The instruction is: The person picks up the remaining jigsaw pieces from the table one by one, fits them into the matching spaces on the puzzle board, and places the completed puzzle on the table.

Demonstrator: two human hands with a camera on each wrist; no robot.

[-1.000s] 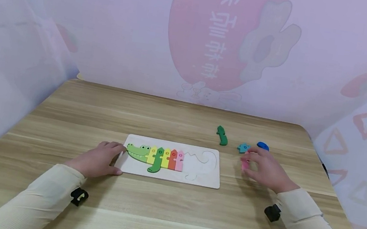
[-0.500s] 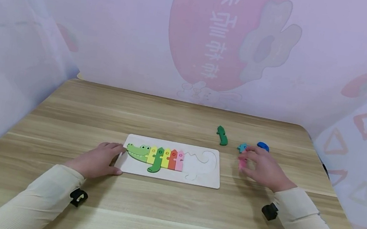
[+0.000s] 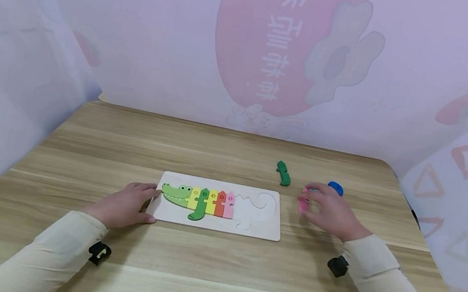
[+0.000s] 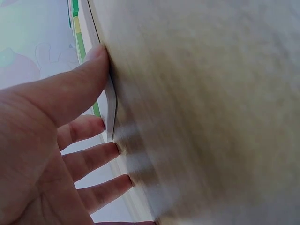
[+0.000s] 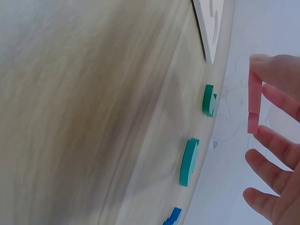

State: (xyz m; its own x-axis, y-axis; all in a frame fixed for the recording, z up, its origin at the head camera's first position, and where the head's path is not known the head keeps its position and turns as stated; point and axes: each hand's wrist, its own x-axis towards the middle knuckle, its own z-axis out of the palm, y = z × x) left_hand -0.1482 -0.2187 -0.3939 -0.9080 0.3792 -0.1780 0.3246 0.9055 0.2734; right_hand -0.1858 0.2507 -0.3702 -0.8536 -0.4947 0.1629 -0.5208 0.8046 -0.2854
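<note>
A pale wooden puzzle board (image 3: pixel 259 222) lies on the table, its left part filled with a green crocodile head (image 3: pixel 176 194) and several numbered coloured pieces; its right part shows a bare drawn outline. My left hand (image 3: pixel 124 204) rests at the board's left end, thumb and fingertips touching its edge with fingers fairly straight. To the right of the board, my right hand (image 3: pixel 331 212) pinches a pink puzzle piece (image 5: pixel 253 96) between thumb and finger, lifted off the table. The teal piece (image 5: pixel 189 161) is mostly hidden behind that hand in the head view.
A dark green puzzle piece (image 3: pixel 283 174) lies behind the board's right end. Farther right, past my right hand, sits a blue piece (image 3: pixel 336 188). The wooden tabletop (image 3: pixel 198 271) is bounded by printed pale curtains (image 3: pixel 162 46) at the back and sides.
My right hand has moved left a little, towards the board, carrying the pink puzzle piece and covering more of the teal one. The left hand and board have stayed put.
</note>
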